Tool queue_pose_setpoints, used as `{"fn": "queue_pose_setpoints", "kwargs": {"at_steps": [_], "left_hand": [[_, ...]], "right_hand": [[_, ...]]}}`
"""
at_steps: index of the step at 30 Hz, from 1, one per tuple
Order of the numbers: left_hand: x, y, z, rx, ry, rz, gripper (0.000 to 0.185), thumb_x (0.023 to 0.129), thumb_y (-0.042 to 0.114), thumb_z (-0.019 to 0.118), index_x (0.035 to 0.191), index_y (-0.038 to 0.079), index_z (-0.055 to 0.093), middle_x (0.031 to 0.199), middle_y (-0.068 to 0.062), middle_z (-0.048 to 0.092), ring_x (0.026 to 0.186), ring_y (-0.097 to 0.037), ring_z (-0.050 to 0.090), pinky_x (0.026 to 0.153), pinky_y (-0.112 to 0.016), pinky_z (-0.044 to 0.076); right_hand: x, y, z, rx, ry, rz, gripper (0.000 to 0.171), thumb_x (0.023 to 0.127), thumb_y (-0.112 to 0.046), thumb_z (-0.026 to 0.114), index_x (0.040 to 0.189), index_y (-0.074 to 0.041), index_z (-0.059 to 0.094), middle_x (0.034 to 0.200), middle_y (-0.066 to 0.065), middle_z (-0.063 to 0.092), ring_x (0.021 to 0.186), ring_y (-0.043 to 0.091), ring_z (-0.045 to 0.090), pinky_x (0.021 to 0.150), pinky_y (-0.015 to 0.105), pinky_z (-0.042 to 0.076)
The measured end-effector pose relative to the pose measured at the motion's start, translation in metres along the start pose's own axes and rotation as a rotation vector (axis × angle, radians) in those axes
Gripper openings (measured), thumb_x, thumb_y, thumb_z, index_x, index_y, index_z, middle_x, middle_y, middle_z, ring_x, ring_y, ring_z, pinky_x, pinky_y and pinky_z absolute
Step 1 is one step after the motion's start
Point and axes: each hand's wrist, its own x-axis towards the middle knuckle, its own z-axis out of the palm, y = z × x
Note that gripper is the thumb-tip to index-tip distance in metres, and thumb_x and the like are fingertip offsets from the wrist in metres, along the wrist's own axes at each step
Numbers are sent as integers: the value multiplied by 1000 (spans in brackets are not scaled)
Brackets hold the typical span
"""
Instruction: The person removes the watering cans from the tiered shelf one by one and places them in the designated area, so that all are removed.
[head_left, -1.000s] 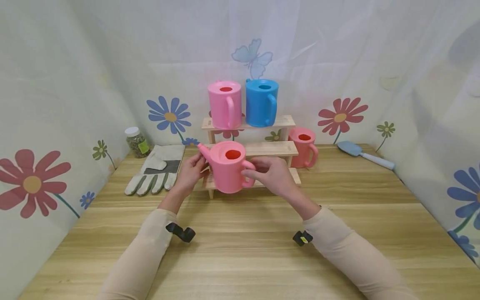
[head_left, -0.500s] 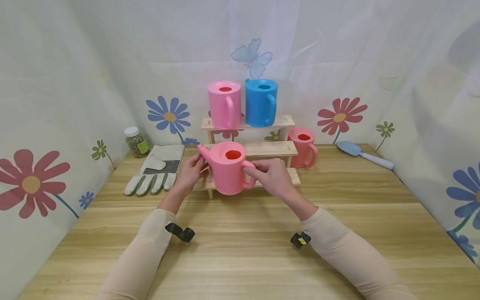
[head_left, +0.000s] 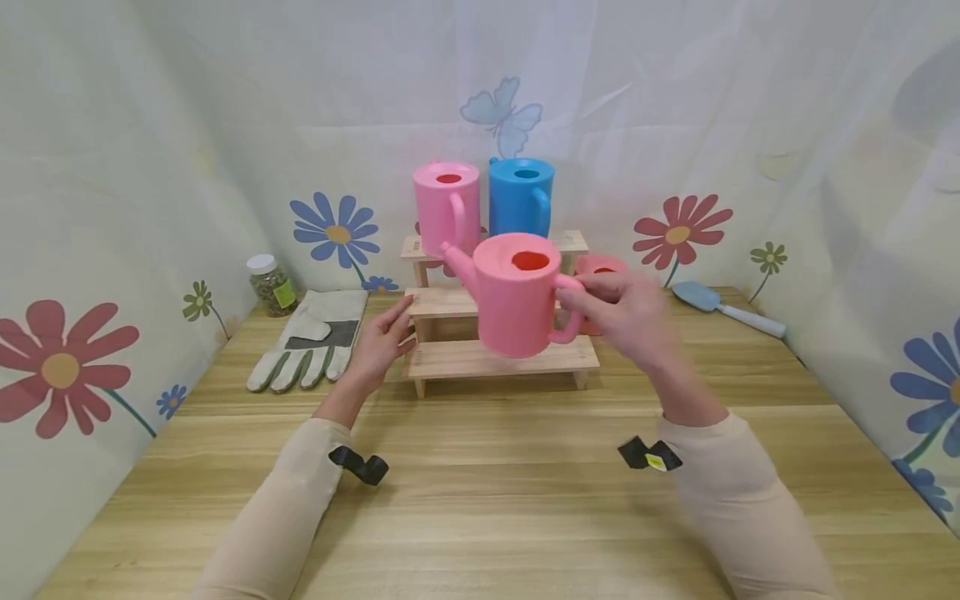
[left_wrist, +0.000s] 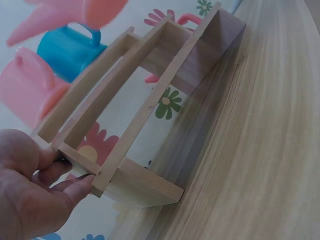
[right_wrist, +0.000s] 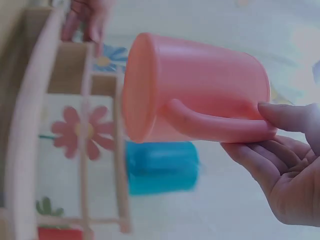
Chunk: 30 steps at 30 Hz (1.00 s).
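Note:
A coral-pink watering can [head_left: 517, 300] hangs in the air before the three-step wooden shelf [head_left: 502, 360], spout to the left. My right hand [head_left: 626, 317] pinches its handle between thumb and fingers, as the right wrist view also shows. My left hand [head_left: 380, 346] holds the shelf's left end near the middle step, fingertips on the wood [left_wrist: 95, 167]. On the top step stand a light pink watering can [head_left: 447, 208] and a blue watering can [head_left: 521, 196]. Another coral watering can [head_left: 600, 265] stands behind the shelf's right side, mostly hidden.
At the left lie white and grey work gloves [head_left: 311, 342], beside a lidded jar [head_left: 272, 286] of dried bits. A blue-grey trowel [head_left: 727, 308] lies at the right. A flower-print curtain [head_left: 225, 100] encloses the wooden table [head_left: 480, 500].
My right hand has lifted the coral watering can up off the shelf's low front and carried it to the right. The left hand stays at the shelf's left end.

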Motion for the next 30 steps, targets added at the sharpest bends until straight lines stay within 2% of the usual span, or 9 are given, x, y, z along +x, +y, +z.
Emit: {"fn": "queue_pose_setpoints", "kwargs": {"at_steps": [4,7,10,13,15,19,24,26,30], "left_hand": [[1,0,-1,-9,-9,4,42,98,15,38,140,18,36,144,-9,28,122,-35,36,93,-43,40],[1,1,-2,-16,-17,9,42,98,15,38,140,18,36,145,-8,27,123,-35,35,94,-43,39],[0,1,-3,-19,-25,12,43,98,16,38,140,18,35,145,-8,25,123,-34,34,94,-43,38],[0,1,-4,-16,-29,10,43,98,16,38,141,18,35,146,-8,24,124,-34,34,95,-43,38],[0,0,-4,-15,-30,10,43,98,16,38,141,19,35,146,-8,24,124,-34,33,95,-43,38],[-1,0,-4,-13,-29,5,43,98,17,38,141,19,35,146,-8,24,124,-34,33,95,-43,38],[-1,0,-3,-14,-26,-2,43,98,16,38,141,19,35,146,-9,24,124,-35,33,95,-43,38],[-1,0,-3,-14,-25,-5,43,98,15,38,141,18,34,146,-9,23,124,-35,32,95,-43,38],[-1,0,-2,-15,-25,0,43,98,16,38,141,19,35,146,-8,24,124,-35,33,95,-43,38]], "right_hand": [[-2,-5,-33,54,120,-4,27,81,-18,69,104,-3,69,78,15,66,67,24,63,59,27,54],[1,6,-58,125,232,8,26,78,-15,72,99,0,70,78,17,67,71,23,64,66,25,54],[4,23,-81,258,342,27,28,73,-10,75,97,5,69,76,19,66,72,25,65,67,28,53],[6,38,-100,289,429,71,30,72,-10,77,95,7,69,72,17,66,69,24,65,66,27,53],[8,47,-110,215,472,146,30,73,-15,76,97,3,70,71,12,67,69,20,64,65,23,53],[13,68,-123,-38,527,318,30,76,-27,73,98,-6,72,68,4,67,70,19,59,61,16,51],[18,106,-130,-224,523,475,45,77,-41,68,106,-8,69,69,-5,65,72,14,52,53,20,45],[20,121,-130,-269,505,515,53,76,-47,66,111,-7,66,75,-3,65,75,15,50,51,21,44],[24,151,-126,-326,461,570,61,76,-54,62,115,-7,63,92,8,65,80,19,49,52,23,46]]}}
